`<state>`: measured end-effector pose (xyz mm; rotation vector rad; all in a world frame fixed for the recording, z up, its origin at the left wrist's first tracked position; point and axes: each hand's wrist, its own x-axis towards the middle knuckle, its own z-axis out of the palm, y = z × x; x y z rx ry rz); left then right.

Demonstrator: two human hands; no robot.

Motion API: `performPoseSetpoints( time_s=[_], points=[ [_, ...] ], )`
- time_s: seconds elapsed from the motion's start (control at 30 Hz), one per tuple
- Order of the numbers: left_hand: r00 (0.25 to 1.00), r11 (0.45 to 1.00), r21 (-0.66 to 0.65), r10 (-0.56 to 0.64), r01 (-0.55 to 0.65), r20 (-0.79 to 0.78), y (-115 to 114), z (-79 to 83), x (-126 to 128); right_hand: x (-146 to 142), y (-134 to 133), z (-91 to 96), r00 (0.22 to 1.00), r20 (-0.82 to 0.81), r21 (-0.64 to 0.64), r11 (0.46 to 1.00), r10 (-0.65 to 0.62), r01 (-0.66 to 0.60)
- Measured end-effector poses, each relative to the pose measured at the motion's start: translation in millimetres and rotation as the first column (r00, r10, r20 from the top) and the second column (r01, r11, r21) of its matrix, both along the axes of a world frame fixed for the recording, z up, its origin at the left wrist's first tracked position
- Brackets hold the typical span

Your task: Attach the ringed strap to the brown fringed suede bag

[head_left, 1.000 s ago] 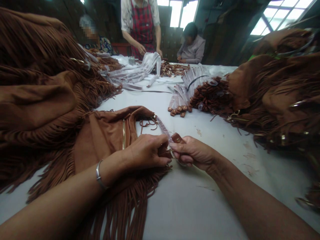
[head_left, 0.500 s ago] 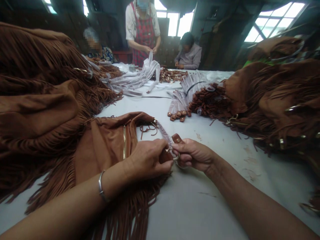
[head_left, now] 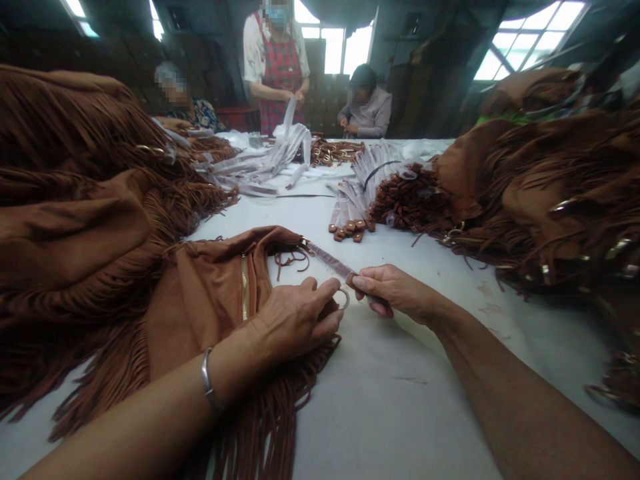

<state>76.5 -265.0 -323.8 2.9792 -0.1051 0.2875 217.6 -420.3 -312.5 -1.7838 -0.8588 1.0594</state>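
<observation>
A brown suede fringed bag (head_left: 215, 293) with a gold zip lies on the white table (head_left: 400, 400) before me. My left hand (head_left: 295, 320), a silver bangle on its wrist, grips the bag's corner and pinches a metal ring (head_left: 343, 298) there. My right hand (head_left: 387, 291) is closed on the end of a plastic-wrapped brown strap (head_left: 330, 261), which runs taut from the bag's far corner to my fingers, just beside the ring.
Heaps of brown fringed bags rise at left (head_left: 75, 213) and right (head_left: 550, 193). A bundle of wrapped straps (head_left: 360, 200) lies mid-table, plastic strips (head_left: 260, 160) behind. Three people work at the far end, one standing in a red checked apron (head_left: 280, 60).
My right hand has pulled the strap's end toward the ring, so the strap now lies stretched straight. The leather tab seen above my fingers earlier is now hidden. The view tilted up slightly.
</observation>
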Motion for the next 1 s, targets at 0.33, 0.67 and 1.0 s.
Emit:
performPoseSetpoints(
  time_s=[0.33, 0.67, 1.0],
  points=[
    [0.992, 0.964, -0.251, -0.056, 0.084, 0.117, 12, -4.2, 2, -9, 3, -2.0, 0.995, -0.050, 0.047, 0.995, 0.091, -0.089],
    [0.972, 0.935, -0.325, -0.067, 0.140, 0.226, 14, -9.2, 7, -13, 6, -3.9, 0.996, -0.072, 0.147, 0.988, 0.058, -0.047],
    [0.980, 0.940, -0.289, -0.151, 0.183, 0.130, 14, -3.1, 3, -13, 9, -10.7, 0.994, -0.099, 0.136, 0.990, 0.048, -0.034]
  ],
)
